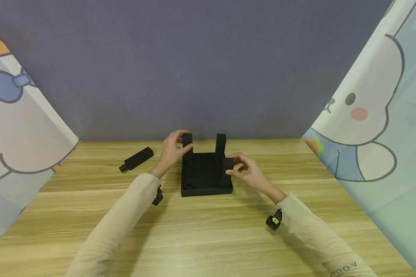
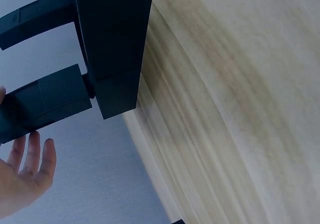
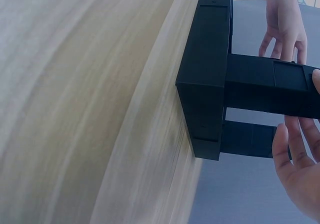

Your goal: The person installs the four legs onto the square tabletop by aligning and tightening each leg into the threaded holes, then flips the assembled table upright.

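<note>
A black square base (image 1: pixel 206 191) lies on the table with black block-shaped legs standing up from its corners. My left hand (image 1: pixel 171 151) pinches the back left leg (image 1: pixel 187 139) near its top, between thumb and fingers. In the left wrist view a short neck shows between that leg (image 2: pixel 55 95) and the base (image 2: pixel 117 49). With thumb and fingers my right hand (image 1: pixel 252 176) holds the front right leg (image 1: pixel 227 164), which meets the base (image 3: pixel 202 59) closely in the right wrist view. The back right leg (image 1: pixel 220 143) stands untouched. A round socket (image 1: pixel 188 185) shows at the front left corner.
A loose black leg (image 1: pixel 138 158) with a narrower end lies on the wood-grain table (image 1: pixel 208 238), left of the base. Behind the table rises a grey partition (image 1: pixel 194 69), with cartoon-printed cloths (image 1: pixel 371 100) at both sides.
</note>
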### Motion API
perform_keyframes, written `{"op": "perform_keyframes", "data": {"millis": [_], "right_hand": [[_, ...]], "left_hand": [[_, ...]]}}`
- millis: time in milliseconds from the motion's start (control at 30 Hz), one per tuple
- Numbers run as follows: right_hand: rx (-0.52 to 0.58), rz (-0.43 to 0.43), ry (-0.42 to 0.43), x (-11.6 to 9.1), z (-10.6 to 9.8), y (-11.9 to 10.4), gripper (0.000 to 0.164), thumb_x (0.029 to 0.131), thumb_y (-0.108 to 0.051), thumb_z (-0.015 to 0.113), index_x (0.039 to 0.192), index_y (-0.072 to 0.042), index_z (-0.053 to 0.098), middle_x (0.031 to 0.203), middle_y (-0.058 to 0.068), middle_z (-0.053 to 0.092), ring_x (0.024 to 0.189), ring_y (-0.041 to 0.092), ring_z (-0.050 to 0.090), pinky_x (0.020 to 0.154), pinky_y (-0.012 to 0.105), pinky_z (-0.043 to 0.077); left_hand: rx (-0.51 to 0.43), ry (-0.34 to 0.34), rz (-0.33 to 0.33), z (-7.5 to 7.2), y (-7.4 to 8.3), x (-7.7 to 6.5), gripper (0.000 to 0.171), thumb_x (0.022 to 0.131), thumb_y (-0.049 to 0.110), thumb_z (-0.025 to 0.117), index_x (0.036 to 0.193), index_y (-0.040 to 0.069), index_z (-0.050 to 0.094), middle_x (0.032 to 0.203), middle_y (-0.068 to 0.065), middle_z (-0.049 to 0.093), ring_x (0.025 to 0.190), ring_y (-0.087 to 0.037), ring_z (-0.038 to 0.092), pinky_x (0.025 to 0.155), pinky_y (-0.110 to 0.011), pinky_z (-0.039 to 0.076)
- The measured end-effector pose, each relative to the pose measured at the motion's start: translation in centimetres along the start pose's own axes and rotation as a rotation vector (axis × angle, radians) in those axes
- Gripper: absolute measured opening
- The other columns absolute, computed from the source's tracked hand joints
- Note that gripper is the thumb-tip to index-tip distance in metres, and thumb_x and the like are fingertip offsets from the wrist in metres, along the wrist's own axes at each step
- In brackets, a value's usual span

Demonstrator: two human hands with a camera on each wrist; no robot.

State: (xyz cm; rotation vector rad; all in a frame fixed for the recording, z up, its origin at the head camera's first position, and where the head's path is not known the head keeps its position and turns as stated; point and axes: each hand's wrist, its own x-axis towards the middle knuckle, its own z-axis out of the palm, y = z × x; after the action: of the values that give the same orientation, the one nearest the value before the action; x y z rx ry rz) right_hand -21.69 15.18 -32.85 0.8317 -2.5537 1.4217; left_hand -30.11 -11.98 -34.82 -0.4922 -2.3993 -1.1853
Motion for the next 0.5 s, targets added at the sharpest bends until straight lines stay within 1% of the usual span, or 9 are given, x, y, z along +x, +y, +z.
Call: {"op": "perform_keyframes", "data": {"millis": [100,200,367,500], "right_hand": [[0.0,-0.003,0.003,0.0,0.0,0.0,0.038,0.079,-0.002,0.069,0.114,0.004,0.054,0.1,0.02,0.058,0.092,0.031,0.055,0.071,0.043,0.051],[0.001,-0.006,0.006,0.0,0.0,0.1,0.038,0.079,-0.002,0.069,0.114,0.004,0.054,0.1,0.02,0.058,0.091,0.031,0.056,0.071,0.043,0.051],[0.007,-0.01,0.003,0.1,0.1,0.1,0.038,0.079,-0.002,0.068,0.114,0.005,0.054,0.1,0.021,0.057,0.092,0.036,0.055,0.07,0.044,0.051],[0.006,-0.011,0.003,0.0,0.1,0.1,0.038,0.079,-0.001,0.068,0.114,0.005,0.054,0.1,0.021,0.057,0.092,0.035,0.055,0.07,0.043,0.051]], "left_hand": [[0.01,0.004,0.007,0.0,0.1,0.0,0.046,0.08,0.017,0.071,0.122,0.006,0.054,0.108,-0.018,0.056,0.089,-0.03,0.062,0.065,-0.04,0.054],[0.017,-0.021,0.01,-0.2,0.0,0.1,0.045,0.081,0.019,0.07,0.122,0.008,0.054,0.109,-0.017,0.056,0.09,-0.029,0.062,0.066,-0.04,0.053],[0.007,-0.113,0.011,-0.8,-0.1,0.4,0.046,0.083,0.018,0.067,0.125,0.011,0.052,0.115,-0.017,0.054,0.096,-0.032,0.06,0.074,-0.044,0.053],[-0.004,-0.193,0.0,-1.3,-0.2,0.6,0.048,0.084,0.017,0.065,0.129,0.014,0.049,0.121,-0.016,0.051,0.101,-0.033,0.058,0.081,-0.047,0.051]]}}
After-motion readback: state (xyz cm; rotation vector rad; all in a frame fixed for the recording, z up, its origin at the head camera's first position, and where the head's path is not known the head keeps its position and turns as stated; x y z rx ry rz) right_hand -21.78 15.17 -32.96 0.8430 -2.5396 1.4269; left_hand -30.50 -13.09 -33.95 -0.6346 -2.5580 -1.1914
